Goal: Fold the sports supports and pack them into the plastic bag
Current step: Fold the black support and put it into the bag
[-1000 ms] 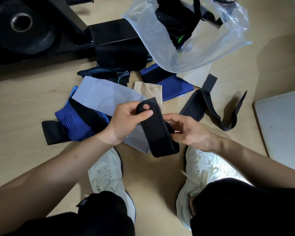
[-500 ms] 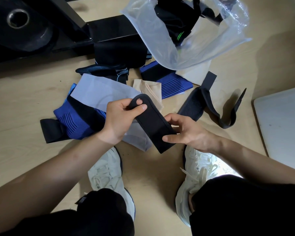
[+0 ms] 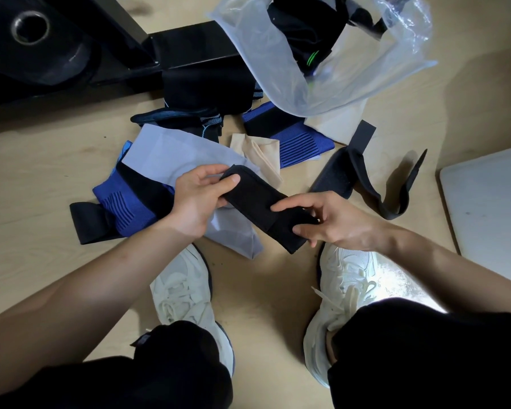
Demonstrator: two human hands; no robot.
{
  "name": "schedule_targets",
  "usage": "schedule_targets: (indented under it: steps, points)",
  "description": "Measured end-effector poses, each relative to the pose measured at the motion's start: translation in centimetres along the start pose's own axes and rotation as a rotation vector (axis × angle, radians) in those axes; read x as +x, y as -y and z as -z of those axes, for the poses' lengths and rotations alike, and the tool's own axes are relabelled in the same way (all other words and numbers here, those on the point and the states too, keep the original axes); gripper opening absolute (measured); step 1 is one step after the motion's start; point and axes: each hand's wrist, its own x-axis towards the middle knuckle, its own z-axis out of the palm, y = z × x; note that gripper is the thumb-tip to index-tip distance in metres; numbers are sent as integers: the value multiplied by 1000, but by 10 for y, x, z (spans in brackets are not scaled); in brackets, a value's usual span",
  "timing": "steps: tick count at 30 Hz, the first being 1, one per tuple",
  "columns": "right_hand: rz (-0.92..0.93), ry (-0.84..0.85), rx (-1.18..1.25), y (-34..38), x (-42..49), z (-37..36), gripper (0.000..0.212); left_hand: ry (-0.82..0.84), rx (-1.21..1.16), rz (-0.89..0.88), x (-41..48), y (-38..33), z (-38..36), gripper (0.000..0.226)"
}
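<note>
A black strap support is folded flat between both hands above the floor. My left hand pinches its upper left end between thumb and fingers. My right hand holds the lower right end, index finger laid on top and thumb underneath. The clear plastic bag lies open at the top with black supports inside. Loose on the floor lie a grey sleeve, a blue and black support, a beige sleeve, a blue ribbed support and another black strap.
A black exercise machine base with a weight plate fills the upper left. A white panel lies on the wooden floor at the right. My two white shoes stand just below the hands.
The black strap was a rounded loop a second ago; now it is pressed flat and longer. My right hand has shifted from the loop's side onto its lower end.
</note>
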Motion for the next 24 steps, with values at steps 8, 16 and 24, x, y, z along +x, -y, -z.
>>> schedule_targets:
  steps: [8, 16, 24]
  points:
    - [-216, -44, 305, -5, 6, -4, 58, 204, 206, -284, -16, -12, -6, 12]
    - [-202, -26, 740, -4, 3, -11, 55, 346, 530, -684, -34, 15, -18, 16]
    - [-122, -136, 741, -9, 2, -17, 39, 346, 719, -930, -42, 38, -22, 34]
